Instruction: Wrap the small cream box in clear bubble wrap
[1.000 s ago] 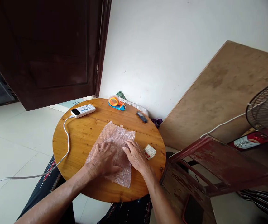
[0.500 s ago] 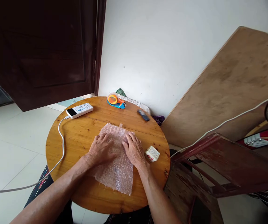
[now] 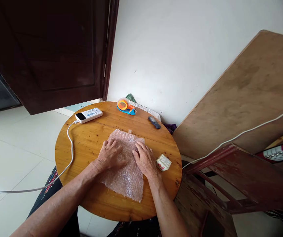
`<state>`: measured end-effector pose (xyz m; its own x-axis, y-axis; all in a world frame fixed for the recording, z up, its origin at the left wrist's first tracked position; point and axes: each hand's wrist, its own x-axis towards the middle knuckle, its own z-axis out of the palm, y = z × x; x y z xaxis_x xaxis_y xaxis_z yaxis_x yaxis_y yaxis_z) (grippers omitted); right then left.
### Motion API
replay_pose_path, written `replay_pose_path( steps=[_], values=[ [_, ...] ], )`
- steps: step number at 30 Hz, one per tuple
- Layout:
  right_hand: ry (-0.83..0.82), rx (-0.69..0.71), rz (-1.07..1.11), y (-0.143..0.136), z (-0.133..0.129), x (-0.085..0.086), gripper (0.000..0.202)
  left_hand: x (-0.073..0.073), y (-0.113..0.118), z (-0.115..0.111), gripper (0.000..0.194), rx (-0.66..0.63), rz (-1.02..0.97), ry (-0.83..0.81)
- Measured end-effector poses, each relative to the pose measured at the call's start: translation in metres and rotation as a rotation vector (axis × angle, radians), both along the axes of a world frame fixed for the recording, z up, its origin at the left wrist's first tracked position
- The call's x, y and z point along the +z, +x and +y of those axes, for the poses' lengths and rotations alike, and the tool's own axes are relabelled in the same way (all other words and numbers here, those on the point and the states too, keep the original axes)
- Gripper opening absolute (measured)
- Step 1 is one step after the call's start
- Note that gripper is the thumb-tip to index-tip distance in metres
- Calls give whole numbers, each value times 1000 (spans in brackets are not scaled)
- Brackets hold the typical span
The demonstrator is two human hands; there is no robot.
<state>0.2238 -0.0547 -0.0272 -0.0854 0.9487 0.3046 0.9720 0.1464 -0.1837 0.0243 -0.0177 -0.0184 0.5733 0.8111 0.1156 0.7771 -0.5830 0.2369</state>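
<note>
A pinkish, see-through sheet of bubble wrap [image 3: 128,181] lies flat on the round wooden table [image 3: 87,144]. My left hand [image 3: 110,154] rests on its left side, fingers stretched out and thumb pointing right. On the right side of the sheet lies my right hand [image 3: 145,159], also with its fingers spread. Neither hand grips anything. Just right of my right hand stands a small white box [image 3: 163,162] with print on it. A small piece of tape [image 3: 130,131] sits at the sheet's far edge.
Toward the back stands an orange and blue tape dispenser [image 3: 126,106]. A dark, blurred-out object [image 3: 154,122] lies right of it. A white power bank [image 3: 89,115] with a white cable [image 3: 71,144] is at the left. A wooden chair [image 3: 250,177] stands to the right.
The whole view has shifted slightly, so the table appears a little farther right. Both hands stay flat on the bubble wrap, in nearly the same places.
</note>
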Motion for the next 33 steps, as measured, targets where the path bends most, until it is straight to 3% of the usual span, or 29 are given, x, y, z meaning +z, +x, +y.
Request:
replay_pose_path(
  steps=[6, 10, 14, 16, 19, 22, 26, 29, 33],
  values=[
    [-21, -15, 44, 2, 4, -3, 38, 9, -6, 3, 64, -21, 27, -84],
    [-5, -7, 67, 5, 5, -6, 42, 17, -24, 5, 75, -28, 40, -136],
    [4, -6, 71, 6, 5, -8, 44, 24, -42, -3, 61, 34, 57, -109],
    [15, -4, 69, 6, 6, -9, 44, 27, -41, -13, 61, 52, 59, -55],
    [33, 5, 62, 6, 6, -10, 43, 29, -25, -30, 65, -30, 22, 4],
    [48, 6, 63, 7, 7, -10, 42, 20, -6, -43, 63, -142, -28, -6],
    [108, 23, 71, 8, 6, -9, 39, -4, 3, -53, 70, -256, -94, -44],
    [149, 29, 66, 6, 4, -7, 36, -17, 0, -56, 76, -275, -153, -20],
    [211, 45, 74, 4, 0, 3, 35, -18, -1, -57, 77, -266, -177, -17]
  ],
)
